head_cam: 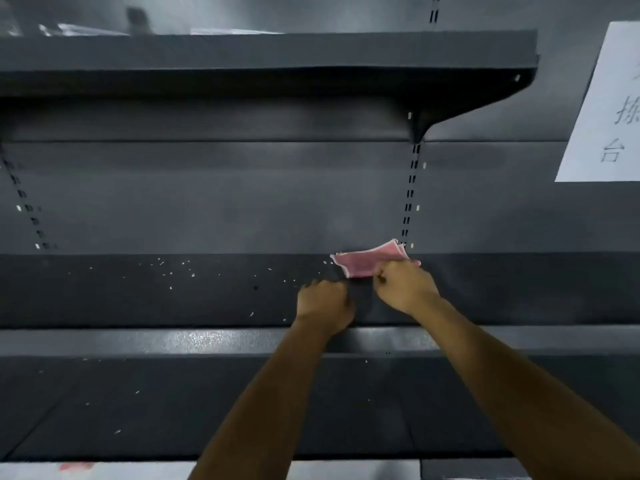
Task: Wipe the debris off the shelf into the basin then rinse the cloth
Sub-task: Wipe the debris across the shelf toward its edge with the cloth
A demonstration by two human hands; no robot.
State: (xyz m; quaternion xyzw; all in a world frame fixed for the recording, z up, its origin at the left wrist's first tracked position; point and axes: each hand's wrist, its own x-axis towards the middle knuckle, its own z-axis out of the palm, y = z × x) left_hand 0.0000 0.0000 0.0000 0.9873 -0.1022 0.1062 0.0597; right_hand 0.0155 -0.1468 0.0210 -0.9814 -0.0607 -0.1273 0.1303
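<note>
A folded pink cloth (363,263) lies at the back of the dark middle shelf (138,296), against the back panel. My right hand (403,285) grips its near edge. My left hand (323,303) rests on the shelf just left of the cloth, fingers curled under; I cannot tell whether it holds anything. Small white debris specks (173,271) are scattered over the shelf to the left of both hands. No basin is in view.
An upper shelf (263,60) overhangs above, on a bracket (420,129). A lower shelf (138,407) with a few specks sits below. A white paper sign (609,109) hangs on the right. Slotted uprights run down the back panel.
</note>
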